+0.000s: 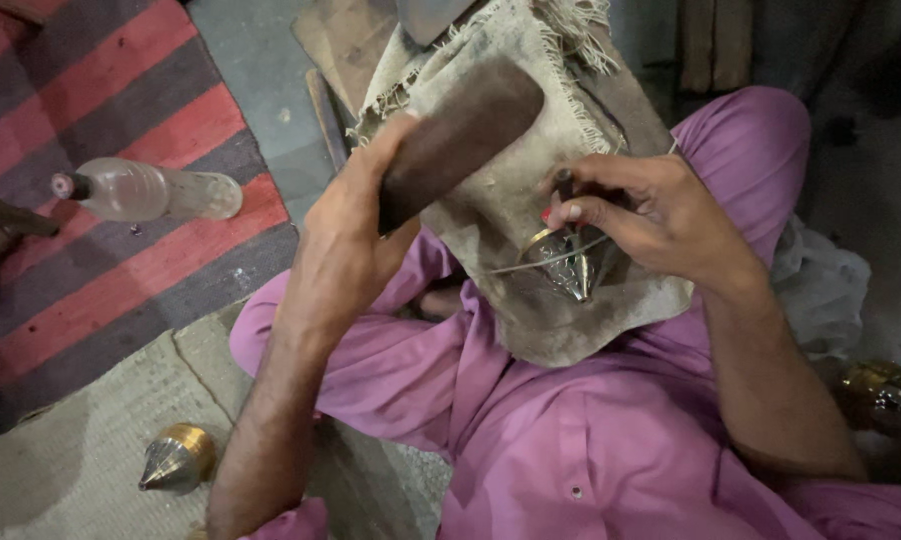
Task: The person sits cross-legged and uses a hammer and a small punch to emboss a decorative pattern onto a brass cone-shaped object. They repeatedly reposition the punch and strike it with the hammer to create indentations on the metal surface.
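My left hand [351, 220] grips a thick dark wooden mallet [461, 135], raised over a burlap-covered block [501, 200] between my knees. My right hand [651, 215] pinches a small dark punch tool [564, 190] with a red mark, its tip set against a shiny ridged metal cone [568, 262] that rests on the burlap. A thin wire or rim curves around the cone. I sit cross-legged in purple clothes.
A second metal cone with a brass band [176, 460] lies on a beige mat at lower left. A clear plastic bottle [151, 190] lies on a red-and-grey striped rug. More brass pieces [886, 390] sit at right. Wooden boards lie behind the block.
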The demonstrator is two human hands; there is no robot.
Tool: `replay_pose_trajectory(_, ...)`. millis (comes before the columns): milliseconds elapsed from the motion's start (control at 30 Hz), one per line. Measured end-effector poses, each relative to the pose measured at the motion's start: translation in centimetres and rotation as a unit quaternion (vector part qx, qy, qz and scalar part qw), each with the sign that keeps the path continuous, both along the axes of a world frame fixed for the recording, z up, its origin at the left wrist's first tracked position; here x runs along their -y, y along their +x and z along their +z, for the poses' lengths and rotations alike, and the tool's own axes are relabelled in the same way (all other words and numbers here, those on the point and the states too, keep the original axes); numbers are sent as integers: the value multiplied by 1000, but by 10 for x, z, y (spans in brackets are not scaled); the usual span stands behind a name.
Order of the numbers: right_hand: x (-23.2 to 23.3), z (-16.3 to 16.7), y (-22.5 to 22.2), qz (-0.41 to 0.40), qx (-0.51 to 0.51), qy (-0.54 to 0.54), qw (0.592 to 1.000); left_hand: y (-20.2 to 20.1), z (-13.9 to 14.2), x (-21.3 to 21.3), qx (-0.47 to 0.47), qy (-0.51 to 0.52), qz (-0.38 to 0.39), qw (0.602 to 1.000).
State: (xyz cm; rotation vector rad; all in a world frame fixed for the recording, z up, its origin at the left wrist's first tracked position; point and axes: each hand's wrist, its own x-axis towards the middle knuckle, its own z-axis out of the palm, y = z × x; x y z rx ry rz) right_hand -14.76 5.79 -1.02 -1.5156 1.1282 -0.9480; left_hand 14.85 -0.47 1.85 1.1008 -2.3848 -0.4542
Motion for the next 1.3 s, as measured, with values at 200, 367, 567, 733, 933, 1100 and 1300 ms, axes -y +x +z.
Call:
replay_pose_trajectory(200,2,-1,0,1,-5,-21,1000,1,-3,1,-44,44,3,998)
replay_pose_trajectory(367,3,-1,-3,2,-74,-17,997,-1,-5,-2,60,-39,3,997)
replay_pose_trajectory(567,3,-1,-3,3,-58,-15,998,0,-10,-3,101,-92,15,991)
replay_pose_trajectory(733,1,-2,-3,11,-4,-19,1000,1,-12,-2,34,3,17,999)
replay_pose_trajectory(933,1,-4,-4,3,-30,-27,999,3,-2,-9,-58,35,27,997)
replay_pose_trajectory(1100,3,-4,-7,13,-57,-53,997,-11,2,-16,20,-5,45,999)
replay_pose_trajectory(1300,-2,-17,-14,-17,64,5,998,6,-2,-19,27,39,61,997)
